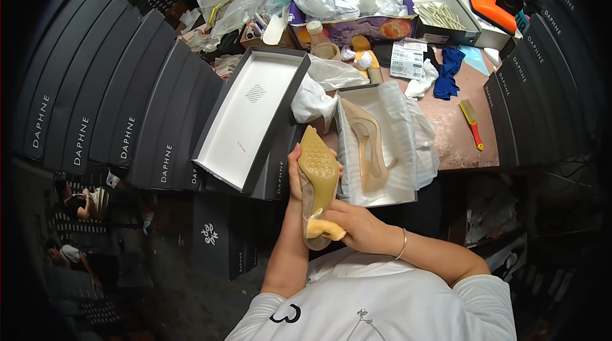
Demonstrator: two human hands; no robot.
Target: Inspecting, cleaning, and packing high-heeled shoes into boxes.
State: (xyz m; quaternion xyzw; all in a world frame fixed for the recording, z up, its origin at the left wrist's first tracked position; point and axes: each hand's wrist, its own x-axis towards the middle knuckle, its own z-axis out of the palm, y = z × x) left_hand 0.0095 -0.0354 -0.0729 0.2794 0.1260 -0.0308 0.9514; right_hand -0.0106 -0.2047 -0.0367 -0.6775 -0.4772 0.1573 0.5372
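Observation:
My left hand (295, 174) is wrapped round the front of a beige high-heeled shoe (319, 166). The shoe is turned with its tan textured sole up and its toe pointing away from me. A small yellow cloth (324, 230) is pinched in my right hand (362, 229) and pressed against the heel end. Just right of the held shoe stands an open shoe box (396, 201) lined with white tissue (400, 124). Another beige pump (373, 172) lies inside it. The white-lined box lid (248, 115) rests tilted on dark boxes to the left.
Dark shoe boxes (102, 86) stand in a row at left, with more boxes (523, 105) at right. A red-yellow brush (472, 125), blue cloth (449, 73), glass bottle (317, 38), fruit carton (357, 29), box of thin sticks (440, 16) and orange tape dispenser (494, 13) sit farther back.

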